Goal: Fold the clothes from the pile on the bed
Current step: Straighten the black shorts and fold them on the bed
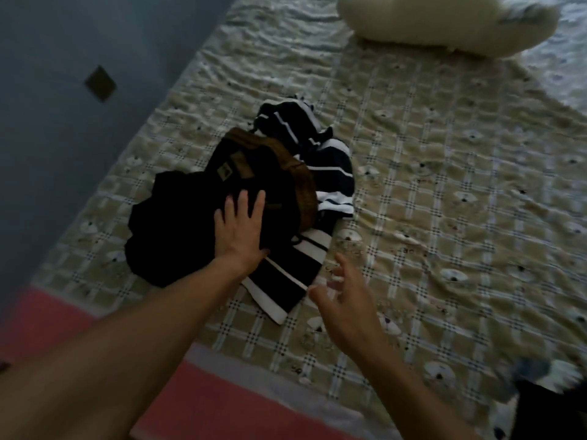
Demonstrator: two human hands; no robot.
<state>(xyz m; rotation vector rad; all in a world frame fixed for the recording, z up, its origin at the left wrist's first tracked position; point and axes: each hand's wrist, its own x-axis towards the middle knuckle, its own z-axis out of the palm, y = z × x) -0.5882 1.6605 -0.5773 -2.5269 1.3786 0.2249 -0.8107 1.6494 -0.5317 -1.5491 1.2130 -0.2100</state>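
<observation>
Two bare hands reach over a small pile of clothes (270,173) near the left edge of a bed with a checked sheet (444,201); the left hand (239,227) lies flat, fingers straight and spread, on a black garment (171,223), likely steadying it; the right hand (346,300) hovers empty, fingers loosely apart, just beside a striped top (286,277), probably to take it; a brown garment (306,188) lies between them; nothing looks folded yet.

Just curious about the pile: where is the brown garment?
Head view, left of centre: the brown garment lies mid-pile, between the black garment under the left hand and the striped garment.
</observation>
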